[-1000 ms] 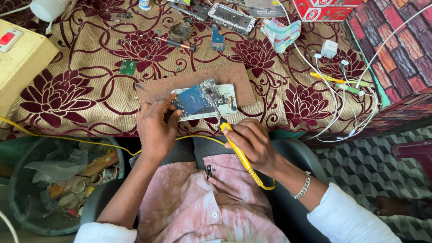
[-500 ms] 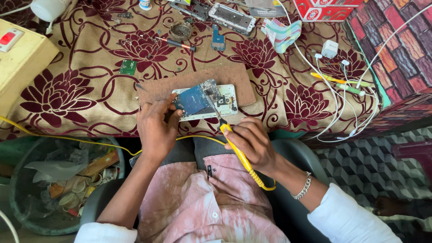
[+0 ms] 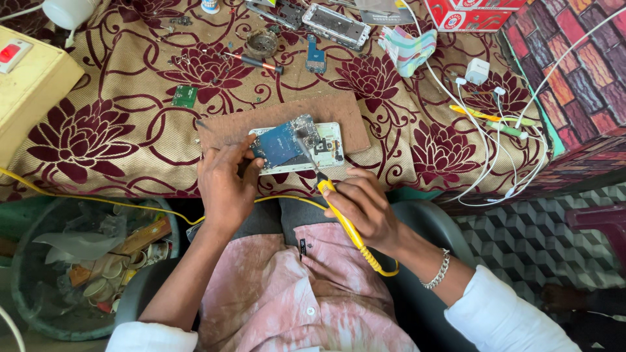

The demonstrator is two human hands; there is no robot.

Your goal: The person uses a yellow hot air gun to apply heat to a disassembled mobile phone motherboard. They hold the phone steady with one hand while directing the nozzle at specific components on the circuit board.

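Over floral cloth (image 3: 130, 137), left hand (image 3: 225, 186) is pinching the light, fragile phone (image 3: 297, 148) by its edge while right hand (image 3: 365, 208) is gripping the iron (image 3: 342, 215).

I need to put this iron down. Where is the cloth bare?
Bare cloth lies left of the board, between the green chip and the yellow box. The far edge and the white cables at right are crowded.
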